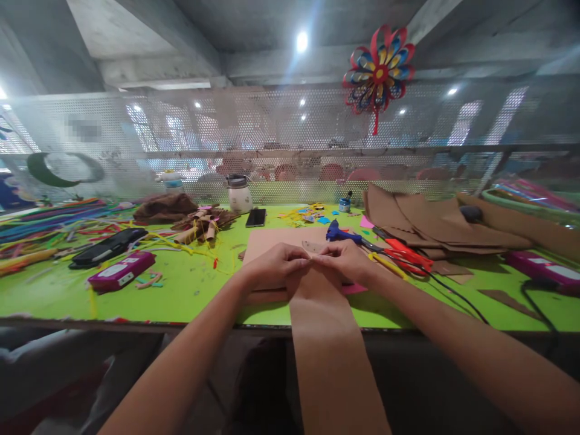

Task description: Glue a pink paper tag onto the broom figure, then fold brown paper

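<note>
From my remote seat, I see the brown paper strip [328, 338] run from both hands past the near edge of the green surface [199, 299] and out of view below. The left hand [277, 266] and the right hand [348, 260] meet over a flat brown sheet [267, 241], fingers pinched on the strip's upper end, fingertips almost meeting; the exact fold is hidden by the grip. My worry is the long free part: its weight, or anything brushing it below the edge, could tug the pinched end askew. Uneven pressure from the two sides might crease it crookedly or tear it. Just beyond the right hand lie a blue glue gun [336, 232] and red-handled scissors [410, 257]; the right forearm [408, 305], swinging outward, might snag the black cable [460, 296]. I cannot tell whether the gun is hot.
</note>
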The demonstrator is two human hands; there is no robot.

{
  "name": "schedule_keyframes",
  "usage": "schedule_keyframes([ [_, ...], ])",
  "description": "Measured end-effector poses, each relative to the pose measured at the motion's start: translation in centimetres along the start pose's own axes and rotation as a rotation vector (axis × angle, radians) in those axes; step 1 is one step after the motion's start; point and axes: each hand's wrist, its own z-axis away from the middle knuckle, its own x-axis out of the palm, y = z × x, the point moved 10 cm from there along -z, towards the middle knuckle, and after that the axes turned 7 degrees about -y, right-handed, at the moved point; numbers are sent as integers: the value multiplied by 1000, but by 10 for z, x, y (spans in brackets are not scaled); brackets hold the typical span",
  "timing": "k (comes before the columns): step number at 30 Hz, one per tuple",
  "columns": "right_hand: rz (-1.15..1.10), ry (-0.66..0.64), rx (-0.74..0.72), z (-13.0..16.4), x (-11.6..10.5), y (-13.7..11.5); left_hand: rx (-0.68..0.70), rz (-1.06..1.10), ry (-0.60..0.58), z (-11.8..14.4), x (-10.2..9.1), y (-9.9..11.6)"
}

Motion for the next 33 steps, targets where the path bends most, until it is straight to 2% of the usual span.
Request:
schedule_keyframes([
  [6,-157,31,3,1,-4,1,11,6,46,1,-2,5],
  [11,-197,21,-4,1,-5,-1,19,-95,120,2,-5,9],
  [16,2,9,-67,-1,-4,-7,12,-273,160,3,-6,13],
  [21,171,66,-120,1,-10,-13,-6,-320,170,3,-5,13],
  [28,145,115,-149,3,-19,-15,-53,-411,210,7,-10,12],
  [31,87,88,-106,1,-19,-9,-58,-419,190,7,-9,11],
  [33,16,26,-55,-1,-17,-4,-55,-395,162,7,-9,10],
])
